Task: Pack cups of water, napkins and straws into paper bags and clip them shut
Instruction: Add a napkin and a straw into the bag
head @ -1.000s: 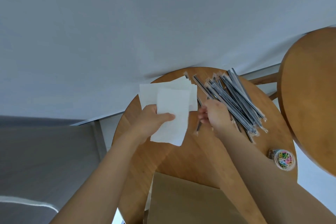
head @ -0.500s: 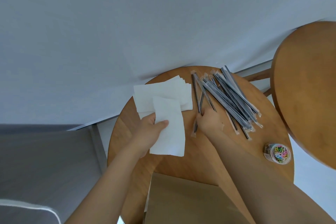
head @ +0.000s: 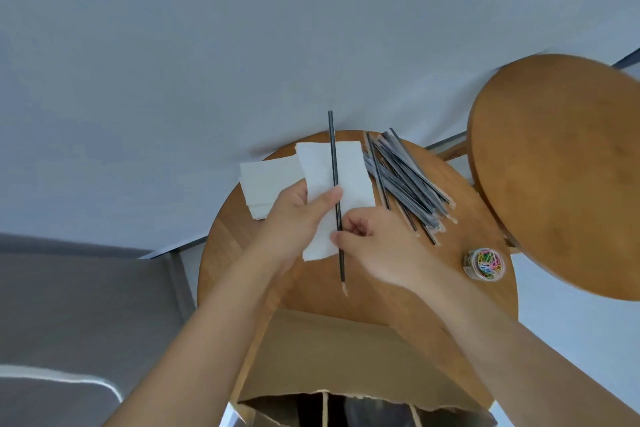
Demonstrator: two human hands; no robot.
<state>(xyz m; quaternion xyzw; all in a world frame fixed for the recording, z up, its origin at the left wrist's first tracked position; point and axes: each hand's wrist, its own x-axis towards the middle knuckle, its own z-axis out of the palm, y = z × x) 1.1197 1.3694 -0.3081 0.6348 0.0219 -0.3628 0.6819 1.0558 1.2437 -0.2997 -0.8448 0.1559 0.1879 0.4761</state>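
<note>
Black straw (head: 334, 184) pinched by right hand (head: 377, 246) fingertips (head: 337, 237).

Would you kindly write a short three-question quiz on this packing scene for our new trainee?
1. True or false: the right hand pinches a single straw.
2. What does the left hand hold? A) a cup B) a napkin C) a clip
3. Fill in: the jar of paper clips stands on the round ___, to the right of the straw pile.

Key: 1 true; 2 B; 3 table.
</note>
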